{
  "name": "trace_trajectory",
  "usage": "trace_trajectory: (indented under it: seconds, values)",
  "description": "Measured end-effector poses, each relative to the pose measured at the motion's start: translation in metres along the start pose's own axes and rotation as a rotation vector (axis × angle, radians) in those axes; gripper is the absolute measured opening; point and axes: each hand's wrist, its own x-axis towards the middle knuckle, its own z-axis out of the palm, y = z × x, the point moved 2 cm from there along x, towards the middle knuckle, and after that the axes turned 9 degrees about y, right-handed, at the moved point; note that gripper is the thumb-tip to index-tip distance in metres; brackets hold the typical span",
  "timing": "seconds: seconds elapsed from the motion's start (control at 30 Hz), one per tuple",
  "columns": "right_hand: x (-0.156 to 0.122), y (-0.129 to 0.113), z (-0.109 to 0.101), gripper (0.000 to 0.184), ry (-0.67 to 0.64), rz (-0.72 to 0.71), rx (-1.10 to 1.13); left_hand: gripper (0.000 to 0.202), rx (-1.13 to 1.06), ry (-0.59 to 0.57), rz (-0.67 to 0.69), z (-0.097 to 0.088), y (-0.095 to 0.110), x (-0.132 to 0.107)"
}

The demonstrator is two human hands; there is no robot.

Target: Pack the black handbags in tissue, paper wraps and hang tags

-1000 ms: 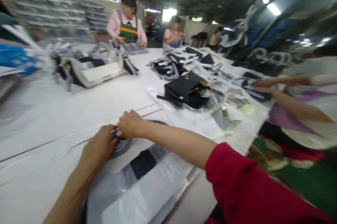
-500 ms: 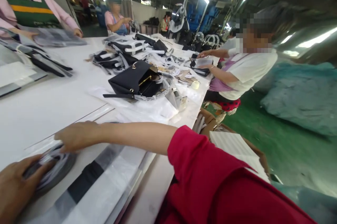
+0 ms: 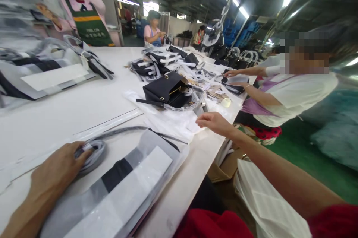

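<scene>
Near left, the left hand [image 3: 63, 163] has fingers closed on a coiled strap [image 3: 98, 153], apparently steadying it; the next move calls for keeping it wound. The right hand [image 3: 214, 121] curls loosely, any hold unclear.

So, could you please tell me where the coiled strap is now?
The coiled strap is left of centre in the head view, with the left hand on it, beside the wrapped package.
</scene>
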Motion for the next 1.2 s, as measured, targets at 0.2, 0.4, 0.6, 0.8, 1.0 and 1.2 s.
trace_trajectory:
  seconds: [0.2,0.4,0.6,0.8,1.0,1.2]
  values:
    - [0.001,0.008,0.022,0.024,-0.022,0.028,-0.189,0.039,0.059,0.093,-0.023,-0.014,0.015,-0.014]
    - [0.031,-0.040,0.070,0.024,-0.098,-0.124,-0.248,0.032,0.004,0.173,0.038,-0.011,0.014,-0.020]
    - [0.055,-0.074,0.117,0.023,-0.258,-0.314,-0.337,0.025,-0.004,0.222,0.015,-0.009,0.014,-0.025]
    - [0.083,-0.096,0.155,0.020,-0.343,-0.390,-0.417,0.022,-0.021,0.230,0.010,-0.005,0.011,-0.024]
    - [0.118,-0.082,0.190,0.040,-0.418,-0.345,-0.543,0.022,-0.030,0.231,0.029,-0.005,0.011,-0.022]
    - [0.136,-0.074,0.199,0.049,-0.569,-0.216,-0.529,0.022,-0.027,0.225,0.020,-0.006,0.011,-0.022]
